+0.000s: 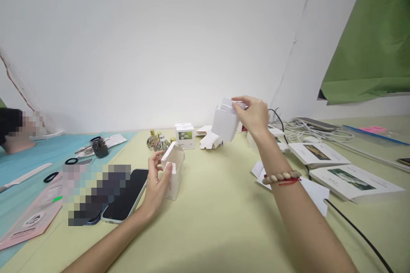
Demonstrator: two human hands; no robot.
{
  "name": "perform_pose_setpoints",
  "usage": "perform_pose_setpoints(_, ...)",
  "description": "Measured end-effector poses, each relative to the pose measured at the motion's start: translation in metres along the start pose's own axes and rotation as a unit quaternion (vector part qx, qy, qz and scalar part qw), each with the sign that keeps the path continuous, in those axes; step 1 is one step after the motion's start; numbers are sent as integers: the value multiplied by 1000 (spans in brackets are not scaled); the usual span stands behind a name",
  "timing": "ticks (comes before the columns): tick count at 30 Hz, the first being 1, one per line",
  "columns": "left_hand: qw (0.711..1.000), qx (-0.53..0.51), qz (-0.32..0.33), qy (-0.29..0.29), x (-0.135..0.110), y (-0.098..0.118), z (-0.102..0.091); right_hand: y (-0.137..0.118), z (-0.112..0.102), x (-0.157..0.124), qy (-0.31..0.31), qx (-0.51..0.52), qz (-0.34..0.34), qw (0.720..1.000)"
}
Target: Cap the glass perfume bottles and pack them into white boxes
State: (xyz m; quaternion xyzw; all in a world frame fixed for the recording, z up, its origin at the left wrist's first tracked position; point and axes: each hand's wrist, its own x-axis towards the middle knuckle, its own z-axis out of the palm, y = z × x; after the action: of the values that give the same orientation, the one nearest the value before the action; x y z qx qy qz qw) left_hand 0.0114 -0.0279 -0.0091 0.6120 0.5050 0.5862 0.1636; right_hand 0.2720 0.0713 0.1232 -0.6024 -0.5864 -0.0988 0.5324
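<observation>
My left hand (157, 183) grips a small white carton (175, 175) that stands upright on the table with its top flap raised. In the air to the right, my right hand (253, 113) pinches a folded white card insert (225, 123) by its top edge. Behind the carton stand several small perfume bottles (152, 140) with gold caps; the carton hides part of them. Beside these are white printed boxes (185, 137). More folded white inserts (211, 140) lie behind the one I hold.
Two phones, one with a dark screen (128, 198), lie left of my left hand. Flat printed cartons (355, 181), white cables (320, 133) and a black cable (355, 230) spread on the right. Further left are a dark jar (99, 147), scissors (51, 177) and a pink pouch (35, 222). A person is at far left.
</observation>
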Motion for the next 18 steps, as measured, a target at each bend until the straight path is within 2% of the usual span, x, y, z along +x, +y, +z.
perform_pose_setpoints(4, 998, 46, 34, -19, 0, -5, 3, -12, -6, -2, 5, 12, -27, 1000)
perform_pose_setpoints(9, 984, 138, 100, -58, -1, -14, 7, -14, -1, -5, -15, 19, -36, 999)
perform_pose_setpoints(14, 982, 164, 75, -53, -4, -16, 10, -12, 4, -7, -32, 3, -40, 999)
perform_pose_setpoints(18, 989, 132, 56, -41, -6, -8, 8, -11, 4, -6, -34, -1, -39, 999)
